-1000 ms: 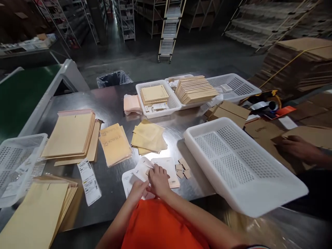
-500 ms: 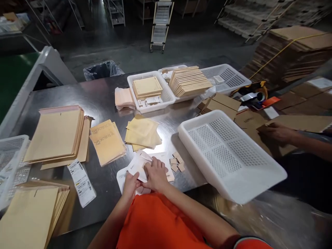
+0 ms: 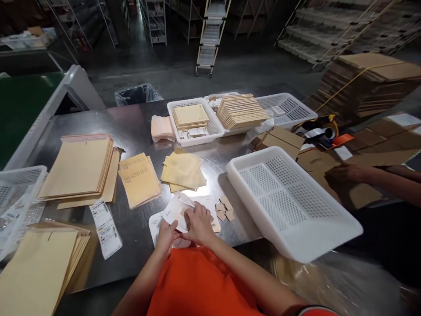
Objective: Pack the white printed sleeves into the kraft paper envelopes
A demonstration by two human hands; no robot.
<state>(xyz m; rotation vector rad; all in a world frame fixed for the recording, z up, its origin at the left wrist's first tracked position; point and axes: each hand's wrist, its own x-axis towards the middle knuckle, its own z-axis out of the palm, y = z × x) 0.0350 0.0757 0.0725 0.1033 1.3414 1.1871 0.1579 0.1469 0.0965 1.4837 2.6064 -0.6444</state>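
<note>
Close to my body, my left hand (image 3: 167, 236) pinches the lower edge of a white paper packet (image 3: 176, 210). My right hand (image 3: 200, 224) is closed on the same packet from the right, fingers curled over it. A small tan square shows on the packet by the right fingertips; whether it lies inside or on top I cannot tell. More white packets (image 3: 210, 202) lie flat beneath and beside my hands. Several small tan cardboard pieces (image 3: 225, 208) sit just right of them. Beyond my hands are yellow envelopes (image 3: 183, 170) and a stack of orange-yellow envelopes (image 3: 140, 180).
An empty white basket (image 3: 283, 193) overhangs the table's front edge at right. Large padded envelopes (image 3: 79, 164) and a label strip (image 3: 105, 229) lie left. White baskets with envelopes (image 3: 195, 141) stand at the back. A co-worker's hand (image 3: 349, 172) handles cardboard at right.
The view has tilted up slightly, shifting the scene down and right. My hands keep hold of the packet in nearly the same pose. The co-worker's hand and cardboard have moved a little.
</note>
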